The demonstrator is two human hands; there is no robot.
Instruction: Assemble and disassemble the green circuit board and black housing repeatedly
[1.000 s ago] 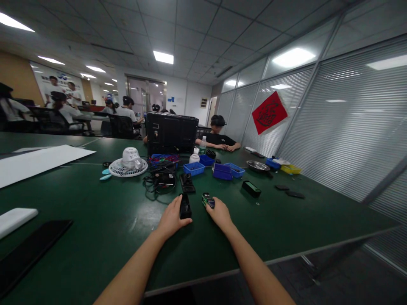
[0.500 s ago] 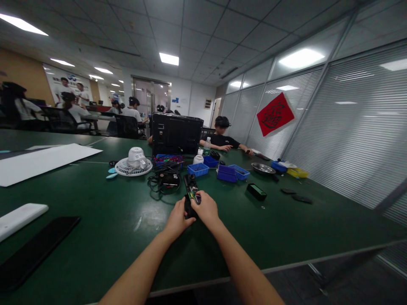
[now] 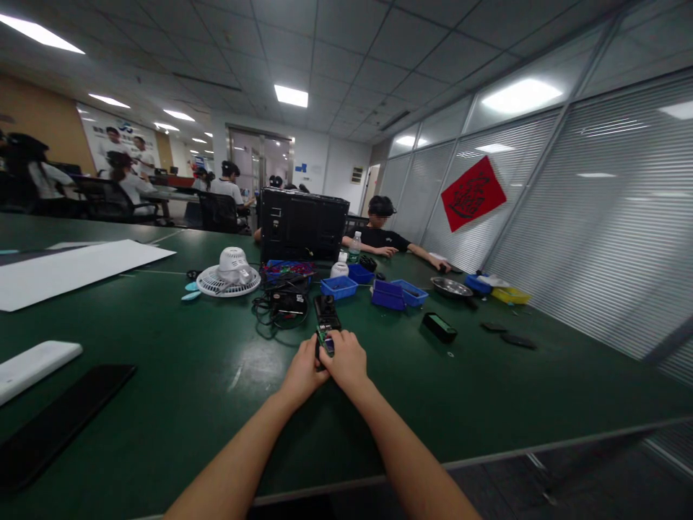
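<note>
Circuit board (image 3: 324, 336) and black casing (image 3: 317, 351) meet between the two hands, low over the surface (image 3: 206, 419), well in from its near edge. Left hand (image 3: 302, 372) is clamped around the casing from its left side, probably to steady it as a base. Right hand (image 3: 346, 359) is closed on the board, thumb inward and fingers over the far side, which seems to keep its green face turned up and its parts in sight. Whether the board sits inside the casing or only lies against it, I cannot tell; the fingers cover the join.

Both forearms reach in over the near edge and slant toward each other, so the hands touch at the thumbs. The wrists are low, the backs of the hands mostly upward.

Just beyond the fingertips, toward the far edge, a black stand-like piece (image 3: 326, 310) lies on the surface, perhaps left there for easy reach. A black box with a green top (image 3: 439, 327) stands apart toward the right edge, and flat dark pieces (image 3: 494, 327) lie nearer that edge, seemingly out of the hands' way.
</note>
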